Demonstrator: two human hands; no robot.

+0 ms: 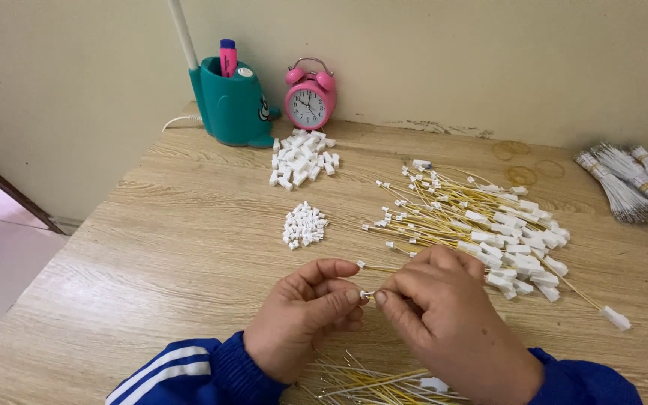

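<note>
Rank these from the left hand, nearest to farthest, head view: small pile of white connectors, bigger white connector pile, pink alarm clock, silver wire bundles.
From the left hand:
1. Small pile of white connectors, just beyond the hand, mid-table.
2. Bigger white connector pile, farther back, in front of the clock.
3. Pink alarm clock, at the back wall.
4. Silver wire bundles, far right edge of the table.

Left hand (305, 319) and right hand (444, 319) meet fingertip to fingertip — both pinched.
</note>
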